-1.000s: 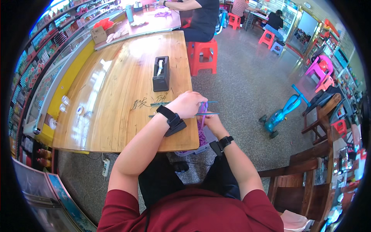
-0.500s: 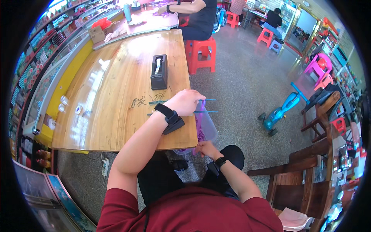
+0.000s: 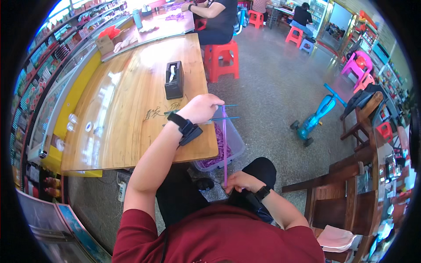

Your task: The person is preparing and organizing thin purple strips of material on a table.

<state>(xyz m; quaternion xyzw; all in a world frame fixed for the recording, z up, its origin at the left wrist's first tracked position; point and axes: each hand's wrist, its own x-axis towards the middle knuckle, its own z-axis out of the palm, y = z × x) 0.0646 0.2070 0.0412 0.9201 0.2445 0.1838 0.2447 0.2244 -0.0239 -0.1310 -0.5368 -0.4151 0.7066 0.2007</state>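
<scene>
1. The right hand [image 3: 240, 180] is now low, near the lap. A second ago it was up beside the left hand at the tabletop edge. It is closed on the lower end of one purple strip [image 3: 225, 144], which is now pulled straight and stands almost vertical.
2. I judge that this pull stretches the strip between both hands, so the work on it goes on.
3. Under the strip, one clear plastic bin [image 3: 234, 144] stands on the floor, partly under the tabletop, and holds many purple strips; I cannot count them.
4. The left hand [image 3: 201, 108] stays at the edge of the wooden tabletop [image 3: 123, 109]. It is closed as a fist on the upper end of the strip and on two thin blue sticks [image 3: 223, 112] which point right.
5. Farther on the tabletop stands one black tape dispenser [image 3: 174, 79].
6. Beyond it, one red stool [image 3: 221, 59] stands near.
</scene>
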